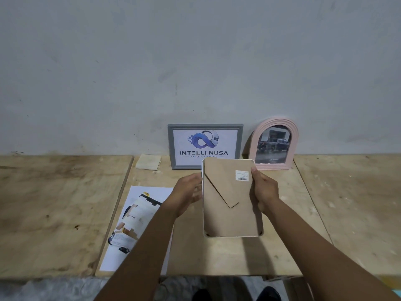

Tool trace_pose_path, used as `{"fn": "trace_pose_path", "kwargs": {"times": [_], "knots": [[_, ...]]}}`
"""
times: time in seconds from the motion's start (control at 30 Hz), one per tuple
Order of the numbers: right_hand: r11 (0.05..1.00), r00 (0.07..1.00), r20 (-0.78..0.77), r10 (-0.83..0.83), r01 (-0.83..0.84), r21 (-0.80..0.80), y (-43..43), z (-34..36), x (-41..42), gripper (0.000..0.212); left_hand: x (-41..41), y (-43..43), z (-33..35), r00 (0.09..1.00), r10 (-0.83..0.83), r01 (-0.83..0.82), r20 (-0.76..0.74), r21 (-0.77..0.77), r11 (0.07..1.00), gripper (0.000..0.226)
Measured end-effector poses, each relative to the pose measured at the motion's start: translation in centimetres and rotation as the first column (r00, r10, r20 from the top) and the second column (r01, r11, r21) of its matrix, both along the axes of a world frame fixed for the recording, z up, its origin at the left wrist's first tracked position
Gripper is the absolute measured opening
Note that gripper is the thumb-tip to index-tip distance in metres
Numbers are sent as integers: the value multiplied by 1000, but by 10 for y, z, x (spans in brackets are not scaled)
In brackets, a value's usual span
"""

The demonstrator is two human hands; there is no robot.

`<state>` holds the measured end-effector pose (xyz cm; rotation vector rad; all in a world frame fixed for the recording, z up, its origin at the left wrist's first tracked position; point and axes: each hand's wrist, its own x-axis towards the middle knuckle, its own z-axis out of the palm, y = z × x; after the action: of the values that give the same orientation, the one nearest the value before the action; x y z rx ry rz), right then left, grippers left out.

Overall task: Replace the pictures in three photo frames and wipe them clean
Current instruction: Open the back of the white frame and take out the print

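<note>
I hold a white photo frame [231, 198] above the table with its brown cardboard back and folded stand toward me. My right hand [263, 190] grips its right edge, thumb on the back near a barcode sticker. My left hand [187, 192] is at its left edge, fingers behind the frame. A grey frame [205, 146] with an "Intelli Nusa" logo print leans on the wall. A pink arched frame [273, 144] with a dark car photo stands to its right. Loose printed pictures [134, 227] lie on the table at the left, partly under my left forearm.
A folded pale cloth [148, 161] lies by the wall, left of the grey frame. The wooden table [238, 255] is made of several plywood panels with gaps between them. Its front edge runs just below my forearms.
</note>
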<state>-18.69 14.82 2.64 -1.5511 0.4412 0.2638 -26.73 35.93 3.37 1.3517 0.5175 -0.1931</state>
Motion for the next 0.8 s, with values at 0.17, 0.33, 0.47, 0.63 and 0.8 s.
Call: {"fn": "trace_pose_path", "kwargs": {"times": [0.17,0.33,0.47,0.63,0.8], "knots": [[997,992,-105,-74,71,-25,-1,-4,5,28,-20,-5,-8,979,-152,159,-134,42,986,38],[995,990,-113,-83,76,-59,2,-9,0,29,-27,-14,-19,991,-90,99,-95,90,991,28],[976,996,52,71,-59,-210,2,-17,-8,39,-21,-16,-25,996,-21,33,-88,136,990,29],[776,924,140,355,-208,-595,-5,-23,-22,67,-19,-17,-33,992,35,-13,-125,176,984,28],[423,790,170,589,-122,-898,-4,-16,-39,40,-16,-25,-41,988,60,-37,-141,160,986,31]]}}
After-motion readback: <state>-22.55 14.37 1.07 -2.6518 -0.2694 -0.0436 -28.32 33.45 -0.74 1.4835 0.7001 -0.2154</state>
